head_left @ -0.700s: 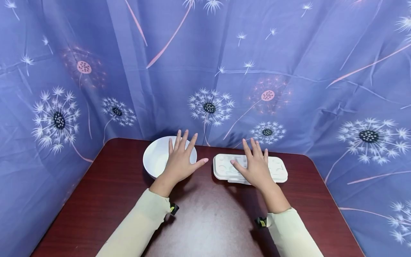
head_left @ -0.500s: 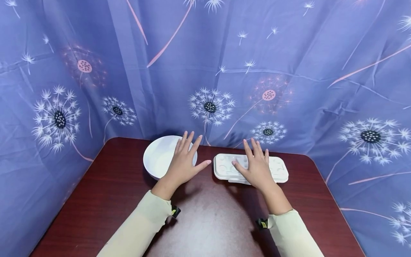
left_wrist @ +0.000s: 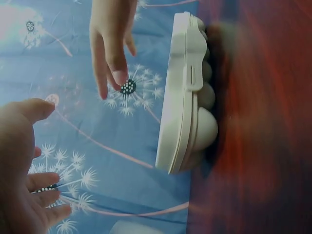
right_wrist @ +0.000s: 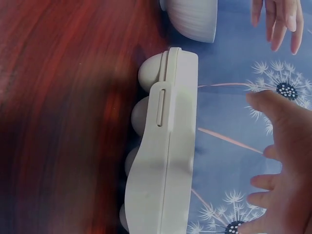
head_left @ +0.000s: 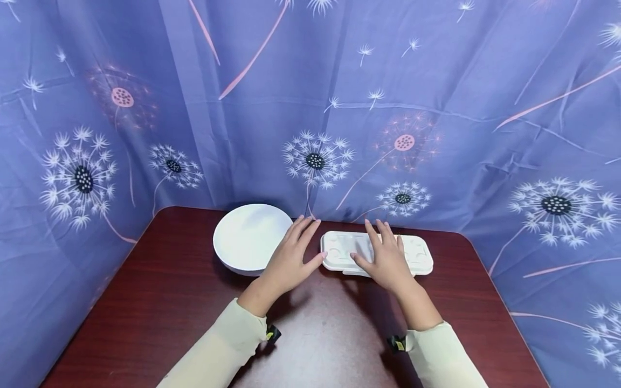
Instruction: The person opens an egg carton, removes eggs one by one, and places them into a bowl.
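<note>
Backdrop: blue dandelion-print curtain [head_left: 446, 108] right behind a reddish-brown desk [head_left: 145, 302], so everything here sits toward the back edge.
White bowl [head_left: 249, 234]: left of the case and just apart from it, mouth up, base down, which is probably why it looks so steady.
White lidded case [head_left: 342, 252]: flat on the desk to the bowl's right, lid down, looks like an egg box tbh. It rests on its rounded cups [right_wrist: 149, 73], with a clasp [right_wrist: 162, 107] on the long side facing the person, handy for reaching.
Left hand [head_left: 289, 263]: in the air between bowl and case, fingers spread, grip released.
Right hand [head_left: 389, 262]: over the case, palm down, grip also released. From above it seems to touch, but the wrist views show a gap.
What's inside the case: can't tell, the lid hides it.
</note>
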`<state>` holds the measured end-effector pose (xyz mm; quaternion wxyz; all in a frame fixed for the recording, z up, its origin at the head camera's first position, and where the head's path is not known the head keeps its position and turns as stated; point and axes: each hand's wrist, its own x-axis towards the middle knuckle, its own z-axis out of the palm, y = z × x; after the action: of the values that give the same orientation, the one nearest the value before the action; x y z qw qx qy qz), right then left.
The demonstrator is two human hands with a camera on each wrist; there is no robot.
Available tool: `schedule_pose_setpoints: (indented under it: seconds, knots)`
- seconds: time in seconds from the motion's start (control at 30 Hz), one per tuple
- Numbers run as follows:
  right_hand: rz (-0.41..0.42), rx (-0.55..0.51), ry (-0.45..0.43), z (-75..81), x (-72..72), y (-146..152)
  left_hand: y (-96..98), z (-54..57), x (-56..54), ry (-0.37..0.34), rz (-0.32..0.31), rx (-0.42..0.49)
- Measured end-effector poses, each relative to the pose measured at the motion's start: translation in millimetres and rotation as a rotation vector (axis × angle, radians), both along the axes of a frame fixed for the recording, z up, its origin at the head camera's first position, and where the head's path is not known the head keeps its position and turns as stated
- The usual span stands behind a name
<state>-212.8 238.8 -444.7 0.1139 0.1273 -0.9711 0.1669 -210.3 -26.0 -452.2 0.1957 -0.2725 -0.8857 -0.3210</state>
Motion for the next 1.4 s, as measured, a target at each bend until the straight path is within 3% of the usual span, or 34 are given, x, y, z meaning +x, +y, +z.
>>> schedule_pose_setpoints:
  seconds: [0.23,0.4,0.67,0.83,1.0,1.4]
  knots:
    - [-0.01,0.039,-0.062,-7.3,6.4,2,11.8,-12.6,4.5,-0.125,0.0,-0.01]
    - [0.003,0.051,-0.07,-14.9,8.0,5,17.5,-31.2,0.8,-0.154,0.03,-0.056]
    - [-0.046,0.089,-0.139,-26.0,11.9,10,25.4,-60.0,-6.7,-0.2,0.026,0.019]
    - [-0.071,0.119,-0.121,-32.6,15.9,12,35.6,-71.7,-9.7,-0.32,0.033,0.048]
    - [-0.073,0.156,-0.094,-38.6,18.8,10,47.3,-77.8,-9.1,-0.417,0.023,0.135]
    - [-0.065,0.265,0.026,-47.3,18.6,2,56.0,-91.7,-10.0,-0.484,0.0,0.257]
